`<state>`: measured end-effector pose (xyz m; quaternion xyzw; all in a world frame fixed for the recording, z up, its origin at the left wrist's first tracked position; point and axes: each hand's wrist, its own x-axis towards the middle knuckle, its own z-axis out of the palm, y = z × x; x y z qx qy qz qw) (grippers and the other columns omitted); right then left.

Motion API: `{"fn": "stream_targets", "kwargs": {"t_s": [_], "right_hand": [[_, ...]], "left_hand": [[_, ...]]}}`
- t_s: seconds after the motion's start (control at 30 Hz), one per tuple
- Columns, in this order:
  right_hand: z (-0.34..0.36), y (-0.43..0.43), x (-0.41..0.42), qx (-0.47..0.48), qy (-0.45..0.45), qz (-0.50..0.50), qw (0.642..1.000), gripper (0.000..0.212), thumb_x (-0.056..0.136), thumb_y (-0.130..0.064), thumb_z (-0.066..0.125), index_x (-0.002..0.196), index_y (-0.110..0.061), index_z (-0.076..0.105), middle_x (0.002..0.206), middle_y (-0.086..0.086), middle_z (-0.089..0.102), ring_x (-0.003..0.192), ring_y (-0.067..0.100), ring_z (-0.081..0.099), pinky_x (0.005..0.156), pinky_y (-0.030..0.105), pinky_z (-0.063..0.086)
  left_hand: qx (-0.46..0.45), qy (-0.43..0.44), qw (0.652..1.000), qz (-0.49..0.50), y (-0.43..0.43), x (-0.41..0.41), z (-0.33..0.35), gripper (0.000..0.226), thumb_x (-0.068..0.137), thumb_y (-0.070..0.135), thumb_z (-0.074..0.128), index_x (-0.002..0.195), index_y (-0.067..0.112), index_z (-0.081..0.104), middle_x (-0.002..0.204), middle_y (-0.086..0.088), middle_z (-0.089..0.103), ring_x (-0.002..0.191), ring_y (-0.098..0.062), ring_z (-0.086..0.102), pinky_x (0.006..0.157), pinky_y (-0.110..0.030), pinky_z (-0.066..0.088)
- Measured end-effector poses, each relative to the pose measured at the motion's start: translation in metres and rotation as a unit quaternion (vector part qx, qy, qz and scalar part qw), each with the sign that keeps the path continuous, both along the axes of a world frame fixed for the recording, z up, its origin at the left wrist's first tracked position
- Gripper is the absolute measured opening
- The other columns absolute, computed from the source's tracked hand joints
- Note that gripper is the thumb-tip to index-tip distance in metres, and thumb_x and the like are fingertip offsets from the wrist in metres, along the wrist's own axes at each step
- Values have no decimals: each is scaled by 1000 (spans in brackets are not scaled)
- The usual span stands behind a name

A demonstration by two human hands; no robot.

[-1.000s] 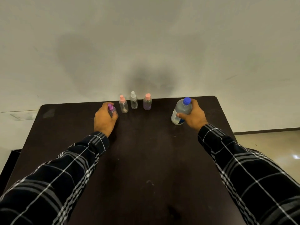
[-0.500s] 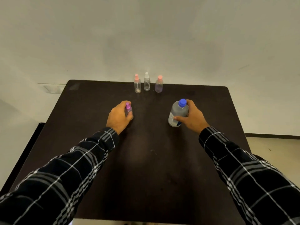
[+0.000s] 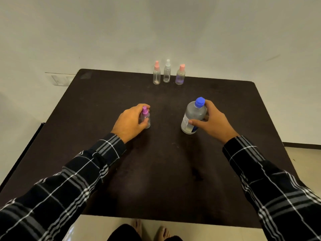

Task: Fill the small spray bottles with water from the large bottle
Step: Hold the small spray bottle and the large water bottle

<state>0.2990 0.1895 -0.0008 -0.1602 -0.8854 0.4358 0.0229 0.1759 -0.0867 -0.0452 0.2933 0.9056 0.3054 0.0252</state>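
My left hand [image 3: 129, 122] grips a small clear spray bottle with a purple cap [image 3: 145, 117], upright on the dark table [image 3: 156, 171]. My right hand [image 3: 212, 121] holds the large water bottle with a blue cap [image 3: 193, 117], which stands slightly tilted on the table to the right. Three more small spray bottles stand in a row at the far edge: one with a pink cap [image 3: 156, 73], one with a white cap [image 3: 167, 72], and a purple-tinted one with a pink cap [image 3: 180, 75].
A pale wall rises right behind the table's far edge. Light floor shows at the right and below the near edge, where bare feet [image 3: 151, 230] are visible. A dark strip runs along the table's left side.
Both hands have drawn their bottles back from the far edge toward the table's middle, away from the row of three. The camera has tilted down, showing the near edge and feet.
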Motion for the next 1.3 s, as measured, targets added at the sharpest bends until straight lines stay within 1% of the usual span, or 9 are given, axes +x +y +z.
{"fn": "stream_targets", "kwargs": {"t_s": [0.2, 0.33, 0.57, 0.7, 0.87, 0.93, 1.03, 1.17, 1.3], "right_hand": [[-6, -9, 3, 22, 10, 4, 1000, 78, 77, -36, 82, 142, -30, 39, 133, -8, 55, 117, 13, 56, 98, 31, 49], [-10, -7, 3, 34, 19, 2, 999, 76, 78, -38, 81, 142, -33, 39, 127, -13, 53, 114, 12, 56, 91, 26, 47], [-15, -13, 3, 47, 34, 4, 998, 76, 80, -42, 79, 143, -34, 38, 126, -14, 54, 109, 11, 57, 83, 21, 44], [-15, -16, 5, 48, 33, 4, 998, 74, 81, -40, 78, 143, -33, 38, 124, -16, 53, 106, 8, 56, 76, 13, 41], [-12, -14, 3, 47, 25, 6, 999, 76, 79, -42, 78, 143, -34, 37, 128, -14, 53, 111, 11, 56, 85, 24, 44], [-14, -14, 3, 50, 29, 8, 998, 76, 79, -44, 78, 143, -35, 38, 128, -14, 54, 112, 12, 56, 86, 25, 45], [-16, -13, 2, 56, 41, 18, 997, 75, 78, -45, 78, 142, -35, 39, 128, -14, 56, 112, 12, 57, 86, 23, 46], [-19, -10, 3, 66, 49, 23, 996, 73, 80, -43, 78, 142, -34, 40, 124, -17, 56, 108, 8, 57, 76, 11, 41], [-20, -12, 5, 64, 45, 14, 997, 73, 81, -42, 78, 143, -35, 38, 121, -18, 54, 106, 7, 57, 79, 14, 42]], "left_hand": [[4, 1, 1000, -23, -7, -1, -6, 48, 92, 26, 68, 137, 28, 52, 128, 5, 63, 114, -12, 62, 99, -38, 54], [13, 6, 1000, -24, -6, -5, -14, 45, 92, 27, 67, 135, 28, 52, 125, 5, 64, 111, -11, 61, 98, -37, 54], [31, 11, 999, -20, -4, -6, -21, 42, 93, 26, 66, 134, 27, 55, 119, 7, 65, 106, -8, 62, 96, -33, 55], [29, 6, 999, -22, -4, -4, -19, 41, 94, 26, 65, 133, 27, 54, 121, 6, 64, 107, -8, 62, 97, -34, 55], [20, -5, 1000, -23, -4, -2, -15, 43, 93, 27, 66, 134, 28, 55, 119, 7, 64, 105, -8, 62, 96, -36, 55], [21, -2, 999, -27, -5, -3, -15, 43, 93, 27, 66, 134, 27, 55, 119, 7, 64, 105, -8, 62, 96, -36, 55], [28, 13, 999, -35, -5, -6, -18, 42, 93, 28, 65, 134, 27, 55, 118, 10, 65, 103, -7, 63, 95, -33, 55], [43, 26, 998, -26, -6, -6, -24, 40, 93, 28, 64, 133, 28, 55, 115, 12, 64, 99, -6, 63, 92, -30, 55], [46, 31, 998, -15, -3, -1, -24, 39, 93, 29, 63, 131, 29, 56, 113, 10, 65, 97, -6, 64, 89, -32, 57]]}}
